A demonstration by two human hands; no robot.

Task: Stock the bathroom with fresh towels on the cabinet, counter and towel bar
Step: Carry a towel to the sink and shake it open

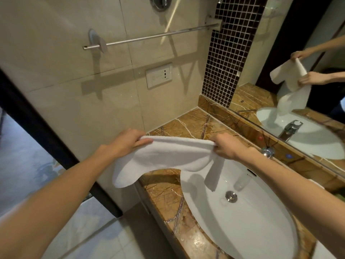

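no readable text, seemingly

Two hands [128,141] [226,146], one towel [168,152], one towel bar [149,37], one sink [205,212], one mirror [265,53].

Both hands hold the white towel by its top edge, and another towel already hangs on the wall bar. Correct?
No: the head view shows the towel bar bare, nothing hanging on it. The rest stands: left hand and right hand grip the white towel by its top edge.
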